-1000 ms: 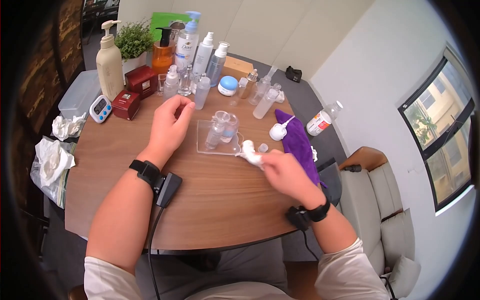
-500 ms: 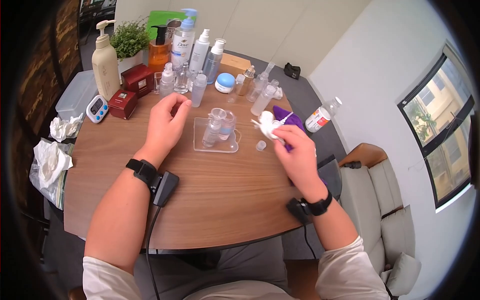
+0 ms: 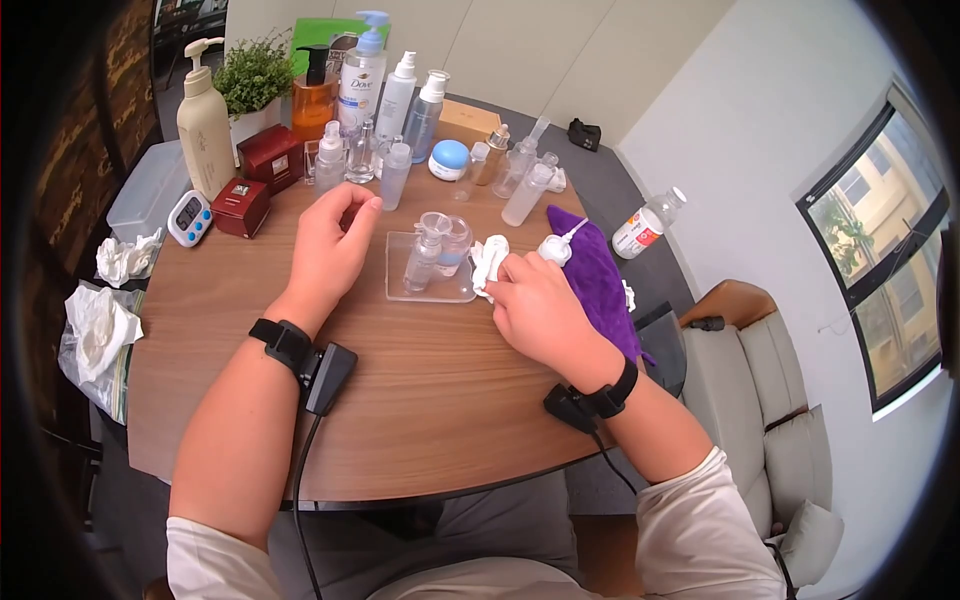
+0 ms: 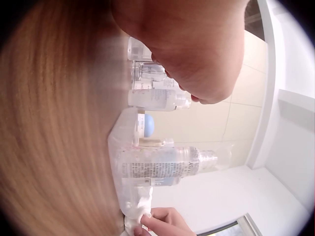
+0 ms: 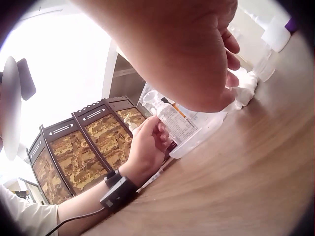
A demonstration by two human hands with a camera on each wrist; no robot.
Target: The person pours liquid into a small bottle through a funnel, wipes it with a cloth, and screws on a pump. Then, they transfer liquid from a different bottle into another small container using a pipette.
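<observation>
My right hand (image 3: 545,310) pinches a crumpled white tissue (image 3: 488,262) at the right edge of a shallow clear tray (image 3: 400,288). Fingertips and tissue also show low in the left wrist view. On the tray stand a small clear bottle (image 3: 422,265) with a funnel in its mouth and a second clear bottle (image 3: 456,248) right behind it. Left of the tray, my left hand (image 3: 332,245) holds nothing, its fingers loosely curled over the table. A white round container with a thin nozzle (image 3: 555,249) lies just beyond my right hand.
A purple cloth (image 3: 600,290) covers the table's right side, near a labelled bottle (image 3: 640,232). Pump bottles, small clear bottles and a blue-lidded jar (image 3: 449,160) crowd the back. At left are red boxes (image 3: 241,207), a timer (image 3: 189,218) and crumpled tissues (image 3: 103,325).
My right hand lifted the tissue away to the right, then brought it back left to the tray's edge. The small cap there is now hidden. My left hand has stayed almost still.
</observation>
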